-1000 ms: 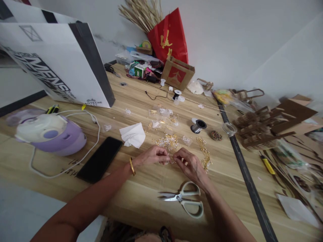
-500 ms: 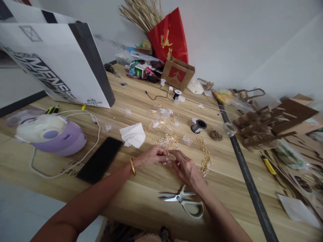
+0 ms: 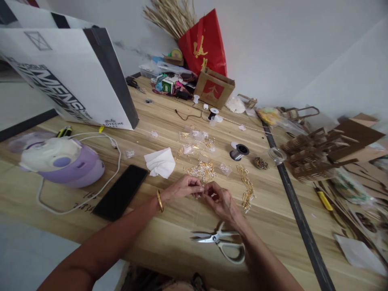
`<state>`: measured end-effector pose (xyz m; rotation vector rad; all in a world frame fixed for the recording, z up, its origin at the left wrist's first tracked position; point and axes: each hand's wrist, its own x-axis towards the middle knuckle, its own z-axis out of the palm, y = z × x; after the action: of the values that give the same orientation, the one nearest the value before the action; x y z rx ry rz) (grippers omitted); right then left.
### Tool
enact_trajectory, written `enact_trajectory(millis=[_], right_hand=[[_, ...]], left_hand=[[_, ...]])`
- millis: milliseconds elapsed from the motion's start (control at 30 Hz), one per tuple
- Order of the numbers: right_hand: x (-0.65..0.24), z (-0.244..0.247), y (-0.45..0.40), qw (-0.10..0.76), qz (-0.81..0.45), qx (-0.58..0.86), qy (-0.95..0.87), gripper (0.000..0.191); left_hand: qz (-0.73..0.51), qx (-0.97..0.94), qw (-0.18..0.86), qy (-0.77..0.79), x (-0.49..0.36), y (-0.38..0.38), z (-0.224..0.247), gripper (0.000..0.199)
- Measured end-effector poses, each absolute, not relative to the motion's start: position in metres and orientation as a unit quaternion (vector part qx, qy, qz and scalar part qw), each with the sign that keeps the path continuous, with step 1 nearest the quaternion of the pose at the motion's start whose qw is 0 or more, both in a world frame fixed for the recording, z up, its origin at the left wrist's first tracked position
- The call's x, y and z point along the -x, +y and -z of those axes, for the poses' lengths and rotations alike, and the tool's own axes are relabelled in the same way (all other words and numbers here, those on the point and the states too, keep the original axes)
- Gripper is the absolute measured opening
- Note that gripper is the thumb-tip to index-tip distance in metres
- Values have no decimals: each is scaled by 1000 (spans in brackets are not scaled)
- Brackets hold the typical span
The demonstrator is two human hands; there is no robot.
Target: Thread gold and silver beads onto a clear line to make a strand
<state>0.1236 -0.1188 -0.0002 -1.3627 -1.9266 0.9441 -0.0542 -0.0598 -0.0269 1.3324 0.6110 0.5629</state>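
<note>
Fingertips of my left hand (image 3: 184, 186) and my right hand (image 3: 220, 200) meet in a pinch low over the table. What they pinch is too small to make out; a few small beads show just below the fingers. A gold bangle (image 3: 159, 201) circles my left wrist. Right behind the hands lies a pile of gold and clear beads (image 3: 201, 170). Gold chains (image 3: 247, 188) lie to the right of my right hand. Scissors (image 3: 216, 238) with pale handles rest nearer to me, blades partly apart, beside my right forearm.
A white tissue (image 3: 160, 162), a black phone (image 3: 121, 192) and a purple-and-white device (image 3: 63, 161) with a cable are at left. Behind the beads are small packets (image 3: 194, 147) and a wire spool (image 3: 239, 151). Woven baskets (image 3: 306, 157) stand at right, a white bag (image 3: 69, 76) at far left.
My right hand's fingers have curled in closer, and their tips now meet the left fingertips. The left hand has hardly moved. Other things lie as before.
</note>
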Motion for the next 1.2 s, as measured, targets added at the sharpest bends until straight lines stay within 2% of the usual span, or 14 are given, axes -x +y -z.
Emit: enact_trajectory(millis=[367,667,1200], right_hand=[[-116,7,-116,308,-393,562,-659,27],[-113,14,-115,340,-444,556,-615,28],[-119,26,-110,357,-517,533,-567,27]], left_hand=[[-261,-616,686,286,52,-64,22,30],[-275,-598,693,294,48,-69,27,32],[-285,-587,683,329,45,-71,30,25]])
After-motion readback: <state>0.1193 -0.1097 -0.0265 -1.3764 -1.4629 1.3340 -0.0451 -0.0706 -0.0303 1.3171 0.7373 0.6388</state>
